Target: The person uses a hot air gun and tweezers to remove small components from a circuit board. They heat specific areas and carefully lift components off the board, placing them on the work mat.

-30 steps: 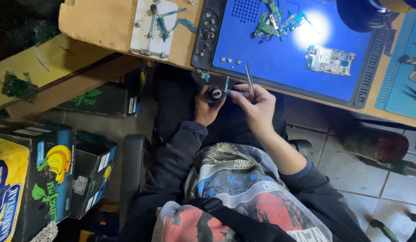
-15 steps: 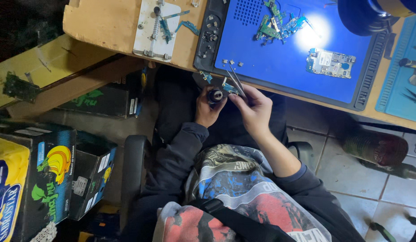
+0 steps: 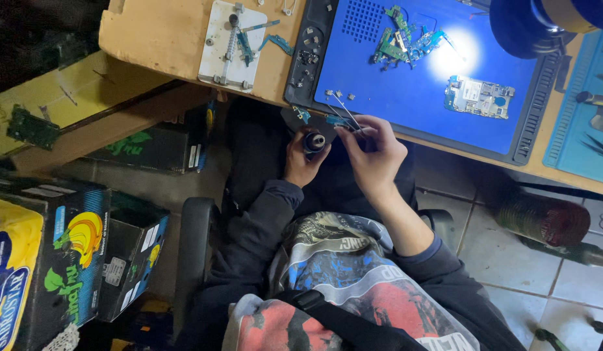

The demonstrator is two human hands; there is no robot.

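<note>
The small dark part (image 3: pixel 314 142) w/ a round pale middle sits in the left hand (image 3: pixel 303 159), just below the edge of the surface (image 3: pixel 165 39); the fingers are curled shut round it, prob. to keep it from slipping while it gets poked; the right hand (image 3: pixel 374 153) is just beside it, fingers pinched shut on thin tweezers (image 3: pixel 344 110); the tips point up and away over the edge of the blue mat (image 3: pixel 405 97), so they are not on the part; both hands are held low over the lap, close to the body, which looks like a steady way to hold tiny things.

On the mat, a few tiny screws (image 3: pixel 338 95) lie near the hands, easy to reach; a green board w/ wires (image 3: pixel 405 42) and a pale board (image 3: pixel 478 96) lie farther up, under a bright spot of light; a white plate w/ clamps (image 3: pixel 231 45) rests on the bare wood to the left.

Vs. half a sec. ago: the hands are in about the same spot, still shut; the tweezers seem to lean a bit more to the left; the boards and screws have not moved.
</note>
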